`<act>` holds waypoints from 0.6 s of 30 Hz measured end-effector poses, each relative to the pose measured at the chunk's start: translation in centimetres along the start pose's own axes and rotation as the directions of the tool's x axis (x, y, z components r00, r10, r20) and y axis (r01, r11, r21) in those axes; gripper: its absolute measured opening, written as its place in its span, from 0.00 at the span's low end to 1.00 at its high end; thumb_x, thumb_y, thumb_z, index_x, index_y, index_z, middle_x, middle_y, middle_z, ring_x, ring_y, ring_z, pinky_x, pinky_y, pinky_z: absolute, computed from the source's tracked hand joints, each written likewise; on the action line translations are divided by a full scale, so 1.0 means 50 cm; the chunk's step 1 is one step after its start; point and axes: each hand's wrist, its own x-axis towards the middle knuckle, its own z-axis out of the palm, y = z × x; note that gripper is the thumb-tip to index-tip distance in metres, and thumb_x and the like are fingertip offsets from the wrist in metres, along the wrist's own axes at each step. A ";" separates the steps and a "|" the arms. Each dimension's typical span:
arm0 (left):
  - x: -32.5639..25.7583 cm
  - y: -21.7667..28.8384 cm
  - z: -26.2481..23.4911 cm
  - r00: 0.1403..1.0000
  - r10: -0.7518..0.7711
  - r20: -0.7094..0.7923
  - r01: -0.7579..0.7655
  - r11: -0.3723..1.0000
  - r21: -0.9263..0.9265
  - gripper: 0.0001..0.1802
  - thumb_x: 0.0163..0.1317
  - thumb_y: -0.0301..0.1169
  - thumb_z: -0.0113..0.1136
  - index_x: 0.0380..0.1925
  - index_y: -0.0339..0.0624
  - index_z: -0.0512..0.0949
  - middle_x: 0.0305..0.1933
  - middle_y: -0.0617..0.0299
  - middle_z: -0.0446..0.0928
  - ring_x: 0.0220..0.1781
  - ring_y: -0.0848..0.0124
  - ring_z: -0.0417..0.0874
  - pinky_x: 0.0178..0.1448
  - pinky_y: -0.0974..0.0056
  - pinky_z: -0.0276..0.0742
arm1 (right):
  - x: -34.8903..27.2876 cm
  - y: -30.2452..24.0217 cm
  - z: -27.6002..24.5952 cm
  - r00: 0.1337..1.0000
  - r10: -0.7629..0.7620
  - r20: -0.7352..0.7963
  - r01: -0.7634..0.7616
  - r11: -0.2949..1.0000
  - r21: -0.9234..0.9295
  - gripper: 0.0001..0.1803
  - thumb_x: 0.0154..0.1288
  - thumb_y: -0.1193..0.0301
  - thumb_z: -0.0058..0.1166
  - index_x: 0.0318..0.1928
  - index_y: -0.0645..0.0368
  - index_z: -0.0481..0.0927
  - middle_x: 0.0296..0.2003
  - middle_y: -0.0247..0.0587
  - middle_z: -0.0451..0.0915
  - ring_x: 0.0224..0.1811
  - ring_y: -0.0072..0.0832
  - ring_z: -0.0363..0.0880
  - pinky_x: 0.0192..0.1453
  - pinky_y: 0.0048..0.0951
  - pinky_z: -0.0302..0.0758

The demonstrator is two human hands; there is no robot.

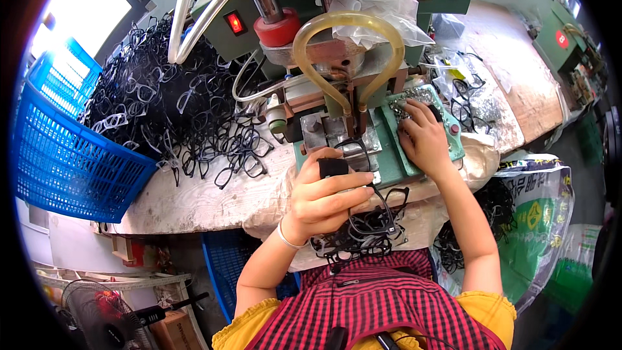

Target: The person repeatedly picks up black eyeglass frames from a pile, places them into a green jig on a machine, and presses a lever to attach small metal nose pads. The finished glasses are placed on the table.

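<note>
My left hand holds a small black block between thumb and fingers, with a black eyeglass frame hanging from the same grip. It hovers just in front of the green machine bed. My right hand lies flat on the right side of that bed, fingers spread on the metal plate. Another black frame sits on the fixture under the press head. A bunch of black frames rests in my lap.
A large heap of black eyeglass frames covers the table's left, beside a blue plastic basket. A yellowish hose loop hangs off the machine. A sack of frames stands at the right. A fan sits on the floor.
</note>
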 end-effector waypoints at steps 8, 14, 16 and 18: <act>-0.146 0.110 -0.080 0.966 -0.101 -0.237 0.206 0.857 0.472 0.13 0.67 0.27 0.63 0.51 0.38 0.79 0.48 0.46 0.85 0.52 0.55 0.86 0.64 0.46 0.80 | -0.055 0.026 -0.004 0.674 0.731 -0.109 -0.518 0.572 0.636 0.09 0.67 0.73 0.64 0.44 0.63 0.88 0.35 0.36 0.88 0.38 0.21 0.83 0.47 0.24 0.77; -0.088 -0.014 -0.219 0.700 -0.103 -0.706 0.496 0.782 0.378 0.07 0.69 0.17 0.58 0.46 0.32 0.80 0.50 0.50 0.83 0.53 0.66 0.83 0.62 0.64 0.79 | -0.042 0.007 0.023 0.575 0.818 -0.035 -0.377 0.302 0.875 0.08 0.69 0.75 0.63 0.45 0.64 0.85 0.38 0.32 0.85 0.40 0.18 0.81 0.49 0.19 0.75; -0.053 -0.086 -0.214 0.839 -0.250 -0.483 0.526 0.596 0.607 0.07 0.62 0.18 0.63 0.40 0.35 0.82 0.54 0.52 0.83 0.55 0.61 0.82 0.62 0.59 0.73 | -0.009 -0.004 0.047 0.649 0.761 0.014 -0.390 0.317 0.865 0.08 0.67 0.75 0.64 0.45 0.62 0.86 0.38 0.31 0.86 0.41 0.16 0.81 0.47 0.20 0.75; -0.092 -0.197 -0.212 0.881 -0.366 -0.300 0.461 0.518 0.721 0.09 0.54 0.22 0.67 0.37 0.35 0.85 0.59 0.49 0.81 0.64 0.53 0.78 0.68 0.53 0.66 | 0.019 -0.027 0.041 0.696 0.717 0.037 -0.426 0.372 0.825 0.08 0.65 0.75 0.65 0.44 0.62 0.86 0.37 0.31 0.86 0.40 0.16 0.81 0.47 0.21 0.76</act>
